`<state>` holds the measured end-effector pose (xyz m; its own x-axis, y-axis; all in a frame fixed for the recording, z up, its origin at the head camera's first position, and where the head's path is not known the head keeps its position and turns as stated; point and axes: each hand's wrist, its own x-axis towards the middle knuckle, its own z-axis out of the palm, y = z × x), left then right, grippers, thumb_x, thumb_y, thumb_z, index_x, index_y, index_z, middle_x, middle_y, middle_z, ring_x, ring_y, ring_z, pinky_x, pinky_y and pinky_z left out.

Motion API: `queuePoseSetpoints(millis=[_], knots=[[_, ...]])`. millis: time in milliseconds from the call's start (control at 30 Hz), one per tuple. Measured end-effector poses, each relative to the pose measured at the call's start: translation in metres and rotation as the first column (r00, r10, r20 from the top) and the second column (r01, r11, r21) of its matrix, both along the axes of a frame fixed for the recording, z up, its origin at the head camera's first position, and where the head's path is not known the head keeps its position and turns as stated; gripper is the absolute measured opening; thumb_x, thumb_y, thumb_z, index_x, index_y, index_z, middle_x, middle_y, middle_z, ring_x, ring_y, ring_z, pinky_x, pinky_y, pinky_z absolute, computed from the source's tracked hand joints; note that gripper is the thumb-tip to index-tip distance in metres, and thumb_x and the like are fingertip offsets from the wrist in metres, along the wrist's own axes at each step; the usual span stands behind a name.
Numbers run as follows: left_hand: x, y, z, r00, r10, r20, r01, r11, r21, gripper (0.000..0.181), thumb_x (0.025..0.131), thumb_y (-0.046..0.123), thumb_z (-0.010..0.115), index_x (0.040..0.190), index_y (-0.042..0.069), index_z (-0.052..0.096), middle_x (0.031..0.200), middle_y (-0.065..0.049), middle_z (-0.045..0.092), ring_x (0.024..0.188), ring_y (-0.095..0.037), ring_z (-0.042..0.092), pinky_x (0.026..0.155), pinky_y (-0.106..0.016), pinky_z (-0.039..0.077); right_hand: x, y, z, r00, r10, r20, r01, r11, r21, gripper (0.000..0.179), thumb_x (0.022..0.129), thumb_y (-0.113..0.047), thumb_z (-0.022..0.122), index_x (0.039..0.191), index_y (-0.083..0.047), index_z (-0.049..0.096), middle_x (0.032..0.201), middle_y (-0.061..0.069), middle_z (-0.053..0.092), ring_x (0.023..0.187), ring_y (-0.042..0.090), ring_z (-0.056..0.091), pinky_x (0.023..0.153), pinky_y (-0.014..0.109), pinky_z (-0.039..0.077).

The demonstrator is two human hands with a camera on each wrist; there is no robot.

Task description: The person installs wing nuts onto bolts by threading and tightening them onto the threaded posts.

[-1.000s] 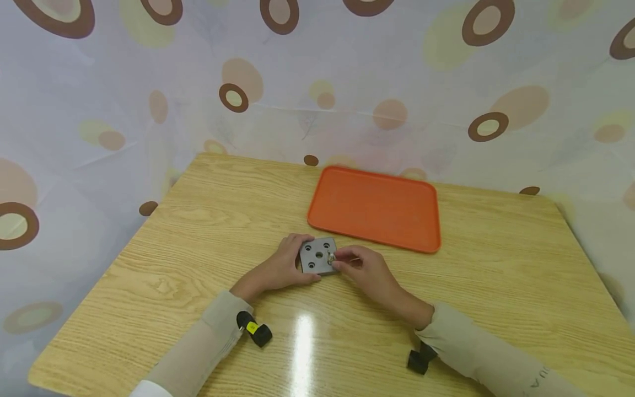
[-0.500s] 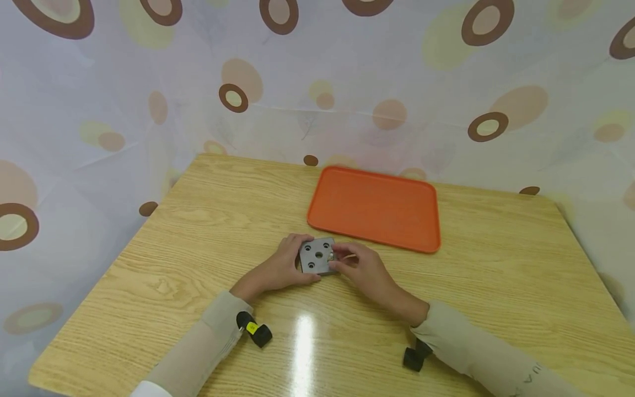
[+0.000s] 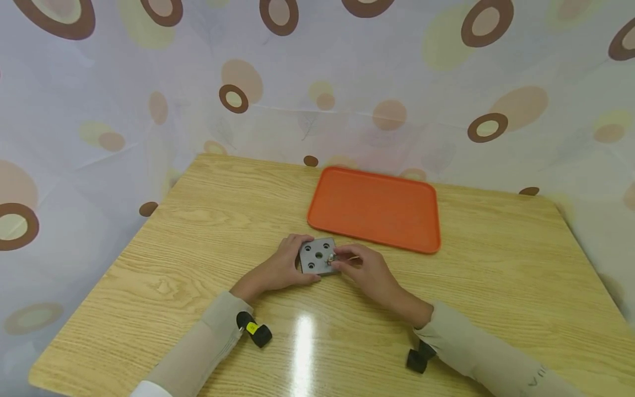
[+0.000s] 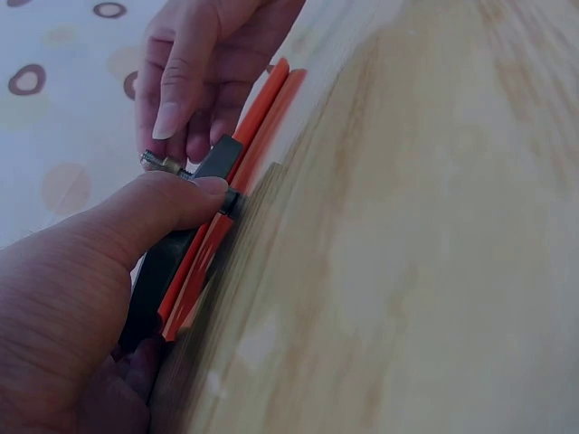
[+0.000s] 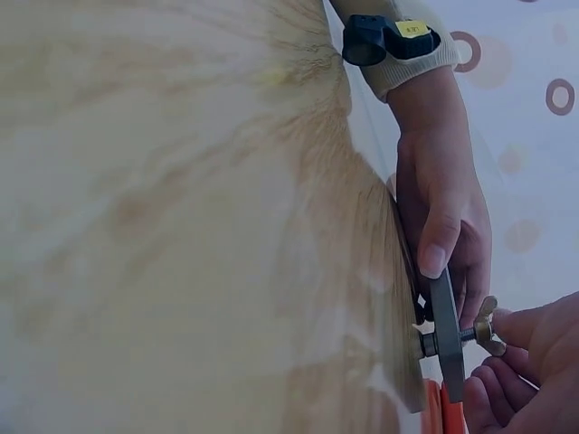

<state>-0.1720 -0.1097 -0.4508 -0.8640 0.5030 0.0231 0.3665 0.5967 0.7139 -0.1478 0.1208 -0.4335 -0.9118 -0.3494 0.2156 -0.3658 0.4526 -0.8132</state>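
A grey metal plate [image 3: 313, 259] with several holes lies in my left hand [image 3: 284, 266], thumb along the near edge and fingers at the far edge. A threaded bolt [image 5: 468, 334] passes through it near its right side, with a dark round head [image 5: 427, 344] under the plate. At the bolt's upper end sits a brass-coloured wing nut [image 5: 488, 327], a short length of thread showing between it and the plate. The thumb and fingertips of my right hand [image 3: 369, 273] pinch at the wing nut's wings. In the left wrist view my left thumb [image 4: 204, 187] presses on the plate's edge.
An orange tray [image 3: 374, 208] lies just behind the plate on the wooden table [image 3: 223, 209]. A patterned cloth [image 3: 317, 82] hangs behind the table. Black wrist cameras [image 3: 255, 329] sit under both sleeves, low over the tabletop.
My right fingers closed in slightly over the wing nut, then drew back a little to the right, and the nut's wings show at a different angle. The left hand and plate stay put.
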Motion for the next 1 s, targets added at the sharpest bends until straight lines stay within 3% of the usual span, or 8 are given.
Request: queuePoseSetpoints(millis=[633,833,1000], knots=[[-0.0009,-0.0008,-0.0007,1.0,0.0,-0.013,0.0,1.0,-0.001,0.086,0.073,0.045,0.075,0.139,0.013,0.033,0.128,-0.004,0.037,0.103,-0.017,0.037,0.086,-0.034,0.035,0.0014,0.0015,-0.0008,0.999,-0.044,0.013,0.044,0.999,0.009,0.01,0.086,-0.016,0.068,0.095,-0.013,0.071,0.093,-0.006,0.067,0.087,0.008,0.062,0.074,0.027,0.049],[-0.0014,-0.0005,-0.0009,1.0,0.003,-0.007,-0.003,1.0,0.001,0.085,0.073,0.045,0.076,0.14,0.014,0.033,0.127,-0.003,0.037,0.102,-0.016,0.037,0.084,-0.033,0.036,0.0004,-0.0009,-0.0018,1.0,-0.021,0.002,0.021,1.0,0.009,0.013,0.085,-0.016,0.069,0.097,-0.012,0.069,0.091,-0.006,0.066,0.084,0.009,0.06,0.073,0.027,0.049],[-0.0008,-0.0002,-0.0002,1.0,0.008,0.006,-0.008,1.0,-0.001,0.085,0.073,0.046,0.075,0.14,0.015,0.032,0.128,-0.003,0.037,0.103,-0.016,0.037,0.085,-0.033,0.036,-0.0011,-0.0027,-0.0042,1.0,-0.028,0.001,0.028,0.999,0.016,0.026,0.084,-0.017,0.07,0.108,-0.009,0.065,0.094,-0.002,0.064,0.087,0.01,0.059,0.075,0.028,0.049]])
